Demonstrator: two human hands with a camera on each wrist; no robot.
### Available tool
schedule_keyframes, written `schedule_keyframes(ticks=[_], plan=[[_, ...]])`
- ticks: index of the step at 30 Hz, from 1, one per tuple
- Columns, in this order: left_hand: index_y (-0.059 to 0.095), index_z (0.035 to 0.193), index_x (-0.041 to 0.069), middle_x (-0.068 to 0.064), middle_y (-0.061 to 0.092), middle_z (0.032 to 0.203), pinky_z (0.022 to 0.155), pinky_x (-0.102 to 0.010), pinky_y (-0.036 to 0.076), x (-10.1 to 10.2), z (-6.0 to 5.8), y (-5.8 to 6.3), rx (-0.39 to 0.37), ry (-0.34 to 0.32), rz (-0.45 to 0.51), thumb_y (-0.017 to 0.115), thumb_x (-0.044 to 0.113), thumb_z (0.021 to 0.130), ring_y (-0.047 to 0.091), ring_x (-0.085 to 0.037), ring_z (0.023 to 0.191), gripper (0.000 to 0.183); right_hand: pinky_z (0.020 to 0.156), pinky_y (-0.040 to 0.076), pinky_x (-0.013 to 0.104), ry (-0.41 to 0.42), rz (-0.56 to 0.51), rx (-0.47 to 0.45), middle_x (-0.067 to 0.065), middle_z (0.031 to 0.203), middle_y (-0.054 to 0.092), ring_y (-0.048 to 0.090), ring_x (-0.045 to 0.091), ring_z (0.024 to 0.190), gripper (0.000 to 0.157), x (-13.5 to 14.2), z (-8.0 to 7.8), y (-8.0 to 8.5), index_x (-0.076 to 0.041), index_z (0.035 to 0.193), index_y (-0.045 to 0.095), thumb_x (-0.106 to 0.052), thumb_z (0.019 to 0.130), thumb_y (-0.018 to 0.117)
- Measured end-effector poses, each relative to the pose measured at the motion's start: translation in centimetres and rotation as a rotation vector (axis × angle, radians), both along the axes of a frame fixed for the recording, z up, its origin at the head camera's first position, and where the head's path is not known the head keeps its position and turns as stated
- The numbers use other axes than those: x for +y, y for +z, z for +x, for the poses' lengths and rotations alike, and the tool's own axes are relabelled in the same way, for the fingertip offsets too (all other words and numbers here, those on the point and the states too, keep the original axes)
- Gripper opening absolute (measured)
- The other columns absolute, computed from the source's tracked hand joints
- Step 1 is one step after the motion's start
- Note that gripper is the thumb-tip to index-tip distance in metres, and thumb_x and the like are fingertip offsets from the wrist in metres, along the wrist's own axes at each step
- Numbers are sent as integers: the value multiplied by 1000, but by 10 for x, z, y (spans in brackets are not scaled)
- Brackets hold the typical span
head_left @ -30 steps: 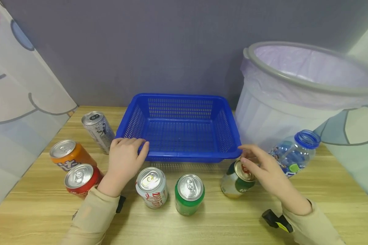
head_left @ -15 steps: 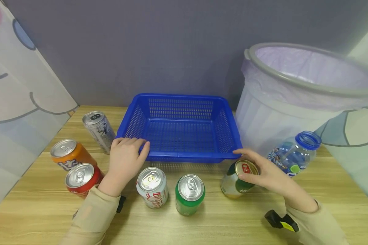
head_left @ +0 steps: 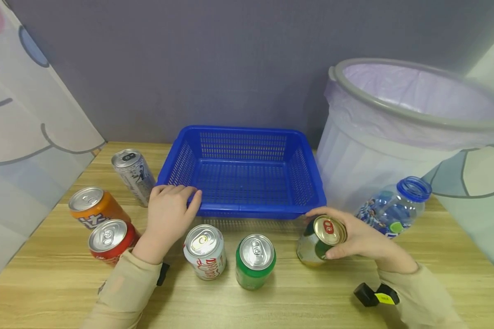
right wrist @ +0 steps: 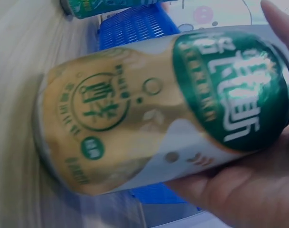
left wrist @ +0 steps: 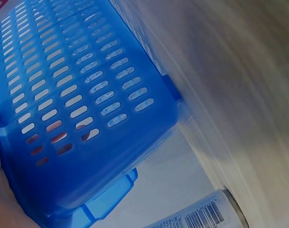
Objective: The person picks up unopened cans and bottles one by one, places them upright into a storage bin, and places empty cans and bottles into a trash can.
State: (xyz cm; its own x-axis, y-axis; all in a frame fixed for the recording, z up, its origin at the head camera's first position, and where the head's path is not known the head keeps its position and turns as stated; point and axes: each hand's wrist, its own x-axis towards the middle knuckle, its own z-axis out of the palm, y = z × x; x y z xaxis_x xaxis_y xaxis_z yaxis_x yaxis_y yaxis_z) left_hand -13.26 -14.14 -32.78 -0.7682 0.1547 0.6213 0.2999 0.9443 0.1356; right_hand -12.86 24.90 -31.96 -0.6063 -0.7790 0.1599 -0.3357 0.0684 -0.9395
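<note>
In the head view my left hand grips the near left rim of a blue plastic basket. Through the basket's slots in the left wrist view, parts of its fingers show. My right hand holds a green, white and gold drink can around its upper part, thumb on the near side, fingers on the far side. That can stands on the table just right of the basket's near corner. Its printed side fills the right wrist view, where the hand's far fingers are partly hidden.
Near the basket stand a white Coca-Cola can and a green can. Orange, red and silver cans stand left. At right, a clear bottle leans beside a lined bin.
My right hand has moved from above the can's top down around its side, the thumb shifting to the near side. The left hand and the basket stay in place.
</note>
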Motion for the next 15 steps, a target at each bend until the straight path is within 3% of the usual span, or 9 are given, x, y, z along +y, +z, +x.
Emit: schedule_keyframes(ticks=[8, 15], plan=[[72, 88, 3, -11, 72, 84, 80, -45, 39, 0, 0, -1, 13, -5, -1, 49, 31, 92, 66, -31, 79, 36, 93, 47, 26, 42, -34, 53, 23, 125, 52, 56, 13, 113, 76, 1, -8, -12, 16, 130, 35, 0, 69, 77], [72, 88, 3, -12, 72, 84, 80, -45, 39, -1, -1, -2, 18, -6, -2, 48, 31, 92, 66, -31, 78, 37, 95, 45, 26, 108, -102, 17, 19, 126, 53, 55, 17, 114, 77, 1, -13, -17, 12, 132, 36, -4, 70, 79]])
